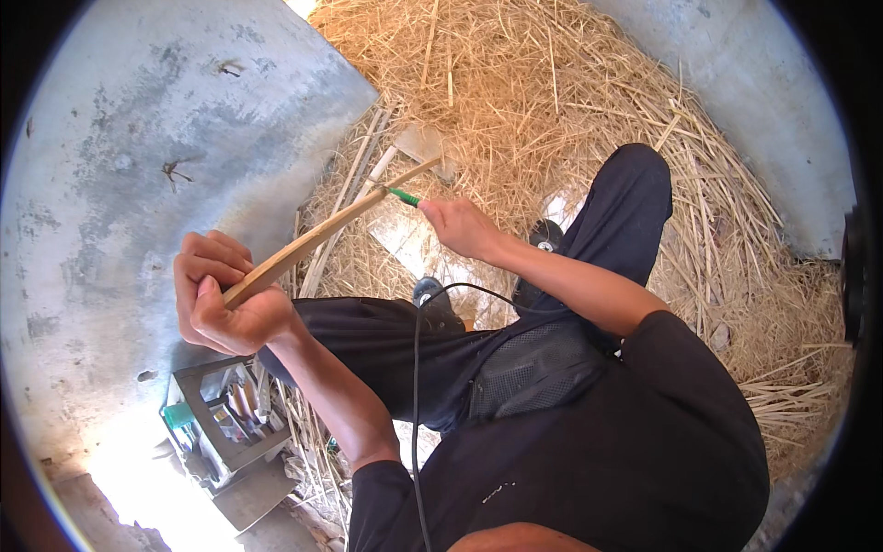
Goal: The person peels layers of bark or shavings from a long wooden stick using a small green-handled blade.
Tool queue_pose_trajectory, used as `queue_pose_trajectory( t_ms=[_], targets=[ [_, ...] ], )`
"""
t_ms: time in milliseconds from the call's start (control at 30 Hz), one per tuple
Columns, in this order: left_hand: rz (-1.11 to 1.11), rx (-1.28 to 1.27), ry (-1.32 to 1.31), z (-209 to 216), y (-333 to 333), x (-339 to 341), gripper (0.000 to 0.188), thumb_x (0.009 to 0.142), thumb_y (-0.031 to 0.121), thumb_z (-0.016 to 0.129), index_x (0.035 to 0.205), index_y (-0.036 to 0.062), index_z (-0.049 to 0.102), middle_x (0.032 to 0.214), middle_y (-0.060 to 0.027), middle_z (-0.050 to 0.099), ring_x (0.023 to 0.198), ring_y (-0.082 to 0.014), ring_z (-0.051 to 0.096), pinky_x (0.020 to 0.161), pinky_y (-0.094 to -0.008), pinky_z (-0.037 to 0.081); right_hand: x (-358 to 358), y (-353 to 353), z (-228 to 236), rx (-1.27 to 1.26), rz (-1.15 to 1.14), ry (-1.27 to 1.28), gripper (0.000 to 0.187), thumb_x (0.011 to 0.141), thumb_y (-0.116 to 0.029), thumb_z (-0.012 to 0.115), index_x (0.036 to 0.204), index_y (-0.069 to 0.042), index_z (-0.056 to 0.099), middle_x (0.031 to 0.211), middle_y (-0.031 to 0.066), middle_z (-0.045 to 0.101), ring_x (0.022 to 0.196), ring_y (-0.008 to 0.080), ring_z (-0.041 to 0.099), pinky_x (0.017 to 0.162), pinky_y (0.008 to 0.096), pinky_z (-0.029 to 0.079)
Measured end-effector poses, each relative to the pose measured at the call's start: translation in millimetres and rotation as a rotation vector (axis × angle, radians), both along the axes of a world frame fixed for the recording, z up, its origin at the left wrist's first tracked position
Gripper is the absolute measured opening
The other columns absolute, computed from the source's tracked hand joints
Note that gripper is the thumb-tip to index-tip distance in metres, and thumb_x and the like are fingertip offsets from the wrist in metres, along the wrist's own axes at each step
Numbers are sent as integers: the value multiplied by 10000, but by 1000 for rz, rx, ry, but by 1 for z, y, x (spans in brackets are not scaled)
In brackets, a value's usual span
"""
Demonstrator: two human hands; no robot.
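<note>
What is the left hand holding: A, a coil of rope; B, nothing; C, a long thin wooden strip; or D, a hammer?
C: the left hand is closed around one end of a long wooden strip, while the right hand holds a green-handled tool against its far end.

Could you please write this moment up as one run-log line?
left hand: grips wooden strip | right hand: green-handled tool at strip | setting: straw, box
</note>
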State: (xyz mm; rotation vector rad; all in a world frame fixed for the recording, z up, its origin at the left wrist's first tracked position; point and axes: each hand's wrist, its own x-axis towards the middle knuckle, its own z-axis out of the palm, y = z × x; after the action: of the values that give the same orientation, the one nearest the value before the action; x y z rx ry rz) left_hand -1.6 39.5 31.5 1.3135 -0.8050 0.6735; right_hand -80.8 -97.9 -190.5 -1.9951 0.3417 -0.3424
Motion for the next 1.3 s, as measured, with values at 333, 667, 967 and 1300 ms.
queue_pose_trajectory(
  t_ms=[333, 667, 967, 1300],
  targets=[
    [45, 17, -36, -2, 15, 9, 253, 688, 141, 352, 459, 62, 277, 441, -63, 252, 383, -126, 270, 357, -242, 188, 2, 6, 4, -84, 40, 105, 493, 974, -318, 328, 727, 26, 580, 593, 230, 552, 573, 376, 576, 581, 487, 443],
    [16, 17, -41, -5, 10, 0, 276, 709, 156, 348, 458, 60, 284, 451, -67, 266, 344, -136, 311, 342, -228, 219, 1, 1, 20, -155, 46, 45, 344, 961, -221, 369, 867, 16, 599, 569, 206, 541, 557, 334, 591, 485, 412, 456],
    [5, -14, 29, -7, 16, 2, 264, 694, 170, 368, 468, 64, 284, 463, -60, 267, 349, -122, 287, 329, -226, 218, 2, -13, -2, -135, 43, 4, 538, 994, -348, 258, 730, 30, 534, 542, 194, 510, 497, 337, 538, 538, 446, 457],
    [238, -123, 51, -7, 10, 5, 266, 736, 167, 349, 493, 66, 306, 437, -46, 263, 349, -129, 313, 340, -231, 259, 19, -5, -26, 25, -38, 60, 487, 983, -315, 320, 746, 26, 575, 573, 214, 539, 524, 372, 552, 522, 432, 450]
  ],
)
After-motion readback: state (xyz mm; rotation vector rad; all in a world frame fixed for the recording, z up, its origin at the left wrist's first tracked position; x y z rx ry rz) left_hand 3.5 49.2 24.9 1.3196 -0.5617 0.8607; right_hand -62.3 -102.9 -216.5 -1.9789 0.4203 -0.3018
